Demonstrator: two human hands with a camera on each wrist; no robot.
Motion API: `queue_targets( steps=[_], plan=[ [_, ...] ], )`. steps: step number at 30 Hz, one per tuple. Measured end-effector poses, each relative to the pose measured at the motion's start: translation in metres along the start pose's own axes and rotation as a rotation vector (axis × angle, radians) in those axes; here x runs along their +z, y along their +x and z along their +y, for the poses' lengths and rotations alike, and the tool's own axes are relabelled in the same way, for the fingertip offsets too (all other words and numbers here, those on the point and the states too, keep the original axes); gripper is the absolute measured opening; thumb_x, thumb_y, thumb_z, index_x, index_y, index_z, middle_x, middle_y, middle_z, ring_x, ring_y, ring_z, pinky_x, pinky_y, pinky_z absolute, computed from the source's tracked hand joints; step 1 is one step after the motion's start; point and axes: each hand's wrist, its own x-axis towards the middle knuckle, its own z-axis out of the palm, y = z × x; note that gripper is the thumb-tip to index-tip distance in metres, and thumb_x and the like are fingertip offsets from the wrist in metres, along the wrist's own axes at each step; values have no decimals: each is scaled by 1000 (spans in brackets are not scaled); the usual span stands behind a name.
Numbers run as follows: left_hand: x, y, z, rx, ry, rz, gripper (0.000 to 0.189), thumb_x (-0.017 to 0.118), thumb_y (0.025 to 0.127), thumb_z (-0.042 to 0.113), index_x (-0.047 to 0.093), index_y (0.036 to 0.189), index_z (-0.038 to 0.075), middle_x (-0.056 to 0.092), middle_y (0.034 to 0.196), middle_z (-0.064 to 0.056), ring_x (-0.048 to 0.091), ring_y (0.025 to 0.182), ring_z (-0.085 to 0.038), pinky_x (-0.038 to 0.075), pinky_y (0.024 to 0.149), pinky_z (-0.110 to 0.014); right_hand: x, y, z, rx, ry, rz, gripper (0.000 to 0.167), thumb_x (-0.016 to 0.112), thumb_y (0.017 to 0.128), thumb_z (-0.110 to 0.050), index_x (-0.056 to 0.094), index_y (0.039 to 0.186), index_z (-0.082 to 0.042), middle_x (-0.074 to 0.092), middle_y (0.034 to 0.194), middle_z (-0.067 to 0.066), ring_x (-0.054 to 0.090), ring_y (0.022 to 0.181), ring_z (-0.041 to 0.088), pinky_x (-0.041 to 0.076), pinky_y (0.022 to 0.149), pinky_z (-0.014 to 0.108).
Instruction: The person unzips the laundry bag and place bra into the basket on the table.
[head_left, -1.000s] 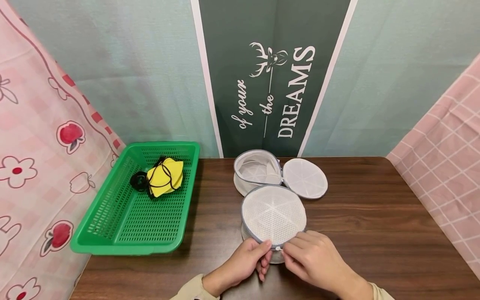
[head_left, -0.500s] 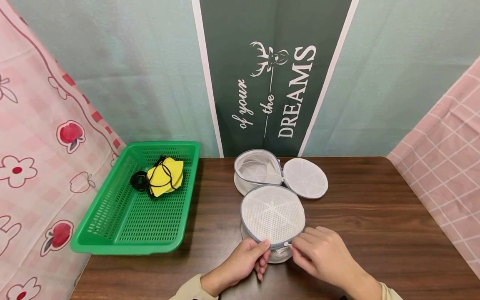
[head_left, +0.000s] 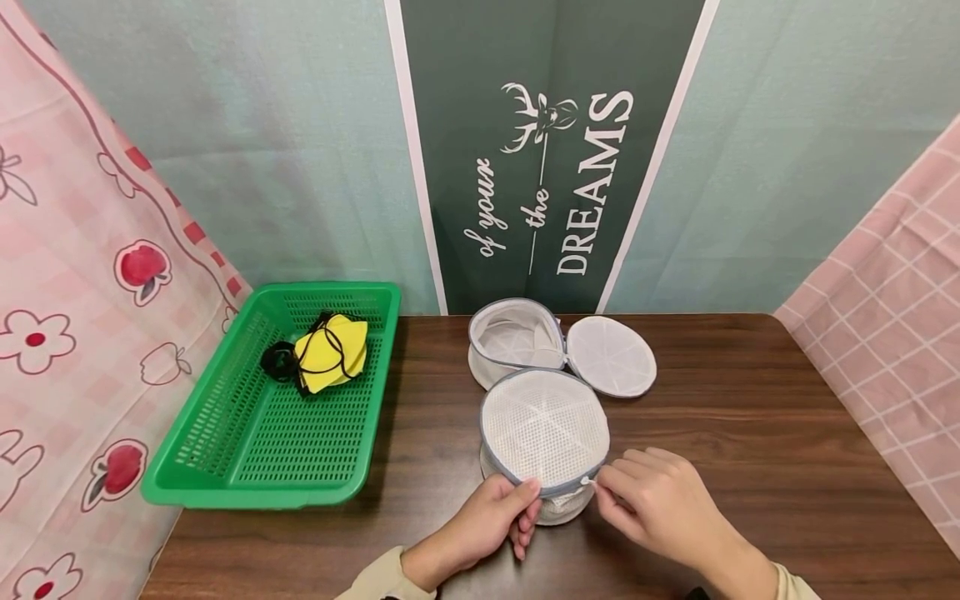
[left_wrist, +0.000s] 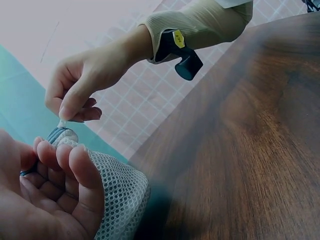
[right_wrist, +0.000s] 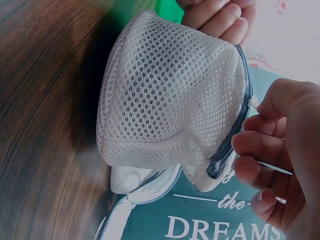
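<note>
A round white mesh laundry bag [head_left: 545, 425] with a grey-blue zipped rim stands on the table. My left hand [head_left: 491, 518] holds its near edge, thumb on top of the rim and fingers curled beneath. To the right, my right hand [head_left: 663, 504] pinches the small white zip pull [head_left: 587, 481] at the front right of the rim. The right wrist view shows the bag's mesh side [right_wrist: 155, 90] slightly creased, with the zip pull [right_wrist: 253, 102] between thumb and forefinger. Right behind it sits a second mesh bag [head_left: 487, 372], its round lid [head_left: 611, 357] folded out to the right.
On the left of the dark wooden table [head_left: 720, 450] stands a green perforated basket [head_left: 360, 467]. Inside it lie yellow pieces [head_left: 341, 346] with black cords and a black round item [head_left: 279, 362]. Printed cloths hang behind and on both sides.
My right hand has drawn the zip pull rightward along the front of the rim. The left hand keeps its hold at the near edge, and the bag has shifted very slightly left.
</note>
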Motion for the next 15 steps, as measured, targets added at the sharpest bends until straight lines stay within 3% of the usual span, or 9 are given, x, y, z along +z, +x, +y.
queue_targets(
  steps=[15],
  plan=[
    [0,-2,1,-6,-9,-1,50,45,110,23,40,81,-18,46,64,5,47,52,-4,50,46,-17,-1,-9,12,30,-20,-10,38,43,101,-30,47,64,-23,31,61,-18,26,56,-3,21,48,15]
  ],
)
